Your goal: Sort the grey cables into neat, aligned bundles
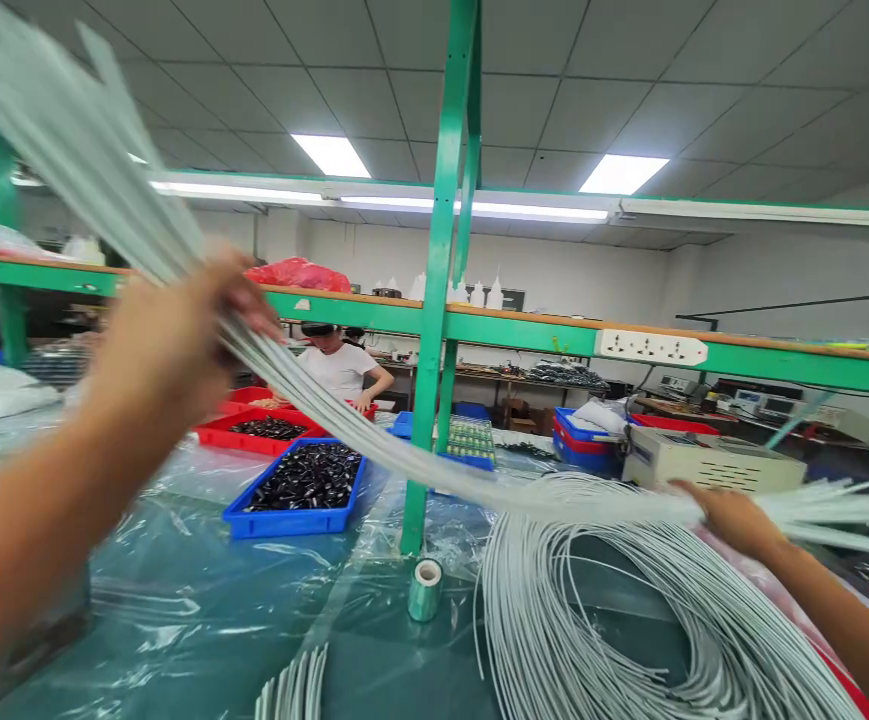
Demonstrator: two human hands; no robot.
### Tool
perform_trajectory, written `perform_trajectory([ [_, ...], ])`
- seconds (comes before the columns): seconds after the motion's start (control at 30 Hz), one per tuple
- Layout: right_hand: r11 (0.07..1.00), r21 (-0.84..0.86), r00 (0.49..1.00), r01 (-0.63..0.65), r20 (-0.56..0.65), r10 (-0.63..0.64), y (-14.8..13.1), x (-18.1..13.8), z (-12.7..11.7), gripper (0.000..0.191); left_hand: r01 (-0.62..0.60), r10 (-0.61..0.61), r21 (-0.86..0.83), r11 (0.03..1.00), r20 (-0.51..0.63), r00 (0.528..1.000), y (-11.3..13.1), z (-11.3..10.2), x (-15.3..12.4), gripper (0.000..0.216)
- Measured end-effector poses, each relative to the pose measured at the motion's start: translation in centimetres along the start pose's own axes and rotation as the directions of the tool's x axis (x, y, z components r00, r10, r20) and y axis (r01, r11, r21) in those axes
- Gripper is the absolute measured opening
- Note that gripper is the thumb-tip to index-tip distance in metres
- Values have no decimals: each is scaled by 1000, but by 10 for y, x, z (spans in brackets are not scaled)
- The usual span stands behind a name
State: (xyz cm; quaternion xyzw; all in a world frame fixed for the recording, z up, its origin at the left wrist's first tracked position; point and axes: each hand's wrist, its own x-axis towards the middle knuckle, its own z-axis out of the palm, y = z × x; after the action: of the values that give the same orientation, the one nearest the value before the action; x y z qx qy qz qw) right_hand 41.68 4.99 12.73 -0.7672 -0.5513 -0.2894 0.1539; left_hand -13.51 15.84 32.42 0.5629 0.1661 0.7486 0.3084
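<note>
My left hand point(171, 335) is raised at the left and grips a long bundle of thin white tubes point(374, 440) that sags across the bench. The bundle's upper ends fan out blurred toward the top left. My right hand point(726, 515) grips the same bundle at the right, where its other ends splay past the fingers. Below the bundle lies a big coil of white tubing point(614, 620) on the green bench covered with clear plastic sheet point(179, 600). A few cut tube ends point(295, 690) show at the bottom edge.
A small roll of tape point(425, 588) stands by the green post point(434, 330). A blue tray of black parts point(303, 490) and red trays point(265, 430) sit at the back left. A person in white point(340, 365) works behind. A beige machine point(711, 462) is at the right.
</note>
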Motion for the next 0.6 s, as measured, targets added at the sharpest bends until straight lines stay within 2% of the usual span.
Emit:
perform_trajectory([
  [0.07, 998, 66, 999, -22, 36, 20, -5, -21, 26, 9, 121, -129, 60, 991, 155, 980, -38, 8, -43, 17],
  [0.17, 983, 183, 997, -2, 72, -11, -20, -28, 54, 13, 240, -270, 131, 962, 323, 907, -92, 17, -92, 19],
  [0.2, 974, 225, 997, 25, 70, -42, -29, -23, 57, 11, 261, -294, 138, 955, 363, 884, -104, 18, -101, 22],
  [0.27, 945, 309, 992, 103, 43, -122, -60, -7, 49, 21, 306, -333, 133, 942, 445, 831, -117, 15, -109, 26],
  [0.33, 892, 411, 977, 189, 15, -214, -107, 10, 23, 32, 341, -347, 106, 934, 497, 795, -117, 8, -108, 26],
  [0.43, 712, 663, 926, 230, 75, -369, -195, 30, -41, 45, 380, -351, 66, 923, 551, 757, -108, -3, -105, 23],
  [0.47, 654, 718, 921, 241, 44, -387, -224, 35, -63, 47, 391, -352, 56, 919, 565, 746, -105, -6, -105, 22],
  [0.5, 582, 768, 918, 267, -19, -396, -250, 39, -85, 47, 402, -357, 52, 914, 573, 737, -103, -9, -106, 22],
  [0.6, 283, 876, 888, 391, -279, -365, -312, 50, -136, 44, 412, -363, 49, 910, 578, 731, -102, -15, -111, 22],
])
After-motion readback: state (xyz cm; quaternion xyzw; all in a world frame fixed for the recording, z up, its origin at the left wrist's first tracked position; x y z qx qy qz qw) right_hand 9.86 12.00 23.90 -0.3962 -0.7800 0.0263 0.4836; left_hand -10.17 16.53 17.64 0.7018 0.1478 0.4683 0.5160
